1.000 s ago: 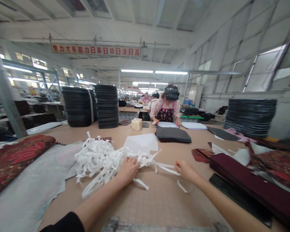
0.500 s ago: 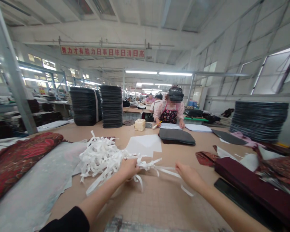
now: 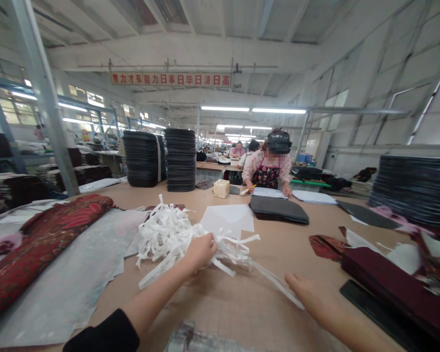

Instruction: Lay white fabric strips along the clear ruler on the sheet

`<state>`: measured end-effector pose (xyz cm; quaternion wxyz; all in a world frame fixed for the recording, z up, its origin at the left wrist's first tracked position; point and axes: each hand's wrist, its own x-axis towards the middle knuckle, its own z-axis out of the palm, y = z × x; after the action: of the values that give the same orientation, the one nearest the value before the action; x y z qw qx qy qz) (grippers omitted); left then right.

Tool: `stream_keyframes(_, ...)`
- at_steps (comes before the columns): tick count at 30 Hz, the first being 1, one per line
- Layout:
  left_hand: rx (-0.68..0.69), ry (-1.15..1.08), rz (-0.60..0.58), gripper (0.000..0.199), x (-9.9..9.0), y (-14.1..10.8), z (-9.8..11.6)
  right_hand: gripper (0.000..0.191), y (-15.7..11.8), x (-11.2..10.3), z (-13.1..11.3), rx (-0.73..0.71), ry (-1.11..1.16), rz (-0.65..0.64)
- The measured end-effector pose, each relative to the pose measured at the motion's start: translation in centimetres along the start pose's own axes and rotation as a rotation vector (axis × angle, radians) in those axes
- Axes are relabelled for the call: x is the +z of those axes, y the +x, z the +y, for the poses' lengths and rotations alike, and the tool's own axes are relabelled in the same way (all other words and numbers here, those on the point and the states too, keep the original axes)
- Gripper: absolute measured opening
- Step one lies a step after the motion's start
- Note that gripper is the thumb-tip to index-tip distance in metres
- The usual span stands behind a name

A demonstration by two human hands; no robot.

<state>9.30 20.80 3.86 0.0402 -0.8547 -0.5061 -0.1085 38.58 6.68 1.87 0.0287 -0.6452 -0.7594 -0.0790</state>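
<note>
A tangled heap of white fabric strips [image 3: 165,227] lies on the brown-covered table. At its near right edge, my left hand [image 3: 202,252] is closed round a bunch of the strips, whose loose ends fan out to the right. One long white strip [image 3: 273,279] trails from the bunch towards my right hand [image 3: 308,292], which is lower and further right. Motion smears its fingers, so whether they grip the strip's end is unclear. Behind the bunch are white paper sheets [image 3: 227,215].
Patterned red fabric [image 3: 66,234] covers the left side. A maroon folded bundle [image 3: 392,278] and a dark phone-like slab [image 3: 374,308] lie at right. Tall stacks of dark panels [image 3: 181,159] stand at the back. Across the table a person [image 3: 267,166] works beside dark sheets [image 3: 278,209].
The view has swung slightly left. My right hand has come nearer to me and its fingers look less pinched. My left hand still grips the strips.
</note>
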Motion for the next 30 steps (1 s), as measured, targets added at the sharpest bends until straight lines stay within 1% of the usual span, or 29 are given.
stream_keyframes(2, 0.143, 0.006, 0.015, 0.016, -0.2, -2.3, 1.2, 0.016, 1.5, -0.6, 0.0, -0.02, 0.105, 0.031)
stream_keyframes(4, 0.305, 0.005, -0.01, 0.009, -0.1, -4.8, 2.7, 0.02, 3.7, -1.7, -0.7, -0.075, 0.211, 0.115)
stream_keyframes(5, 0.37, 0.005, -0.023, 0.009, 0.0, -5.9, 3.4, 0.023, 4.9, -2.3, -1.4, -0.106, 0.275, 0.156)
stream_keyframes(6, 0.437, 0.0, -0.01, 0.009, 0.0, -6.7, 4.0, 0.024, 6.3, -2.9, -2.3, -0.132, 0.342, 0.185)
stream_keyframes(7, 0.492, -0.012, 0.03, 0.01, -0.2, -7.3, 4.4, 0.024, 7.7, -3.5, -3.4, -0.158, 0.407, 0.202)
stream_keyframes(8, 0.528, -0.036, 0.097, 0.01, -0.5, -7.7, 4.4, 0.023, 9.1, -3.9, -4.6, -0.178, 0.463, 0.205)
stream_keyframes(9, 0.527, -0.073, 0.183, 0.011, -0.9, -7.7, 4.1, 0.021, 10.4, -4.1, -5.9, -0.194, 0.499, 0.201)
stream_keyframes(10, 0.485, -0.117, 0.274, 0.013, -1.4, -7.4, 3.4, 0.02, 11.7, -4.1, -7.3, -0.202, 0.521, 0.192)
stream_keyframes(11, 0.403, -0.159, 0.353, 0.016, -2.0, -6.9, 2.4, 0.019, 12.9, -3.9, -8.7, -0.204, 0.534, 0.184)
stream_keyframes(12, 0.286, -0.195, 0.411, 0.02, -2.6, -6.2, 0.9, 0.02, 13.9, -3.6, -10.0, -0.202, 0.543, 0.179)
stream_keyframes(14, 0.05, -0.213, 0.476, 0.027, -3.3, -4.7, -3.1, 0.028, 15.3, -2.7, -12.5, -0.184, 0.562, 0.174)
stream_keyframes(15, -0.068, -0.212, 0.497, 0.031, -3.3, -4.1, -5.3, 0.033, 15.6, -2.1, -13.6, -0.174, 0.567, 0.172)
stream_keyframes(16, -0.194, -0.21, 0.511, 0.033, -3.1, -3.6, -7.5, 0.037, 15.8, -1.6, -14.6, -0.165, 0.568, 0.168)
stream_keyframes(18, -0.427, -0.205, 0.514, 0.043, -1.9, -3.3, -11.5, 0.036, 15.4, -0.9, -16.4, -0.158, 0.558, 0.156)
stream_keyframes(19, -0.502, -0.207, 0.497, 0.052, -1.1, -3.4, -13.0, 0.034, 15.0, -0.8, -17.1, -0.163, 0.549, 0.153)
stream_keyframes(21, -0.58, -0.213, 0.458, 0.063, 0.7, -3.7, -15.0, 0.032, 14.0, -0.8, -17.9, -0.197, 0.531, 0.147)
stream_keyframes(22, -0.587, -0.216, 0.441, 0.061, 1.4, -3.9, -15.5, 0.032, 13.4, -1.0, -17.8, -0.23, 0.527, 0.153)
stream_keyframes(23, -0.578, -0.219, 0.43, 0.054, 2.0, -4.0, -15.8, 0.033, 12.9, -1.3, -17.5, -0.269, 0.531, 0.168)
stream_keyframes(25, -0.54, -0.223, 0.435, 0.035, 2.3, -3.9, -15.9, 0.036, 12.3, -1.9, -15.6, -0.328, 0.562, 0.246)
stream_keyframes(26, -0.523, -0.225, 0.454, 0.029, 2.0, -3.7, -15.9, 0.036, 12.1, -2.3, -14.0, -0.334, 0.586, 0.311)
stream_keyframes(27, -0.514, -0.226, 0.486, 0.025, 1.4, -3.5, -15.9, 0.036, 12.0, -2.6, -12.2, -0.311, 0.612, 0.388)
stream_keyframes(28, -0.515, -0.225, 0.531, 0.024, 0.6, -3.2, -16.1, 0.036, 12.0, -2.9, -10.1, -0.267, 0.638, 0.472)
stream_keyframes(30, -0.54, -0.221, 0.647, 0.023, -1.6, -2.5, -16.8, 0.036, 11.9, -3.4, -5.8, -0.127, 0.669, 0.583)
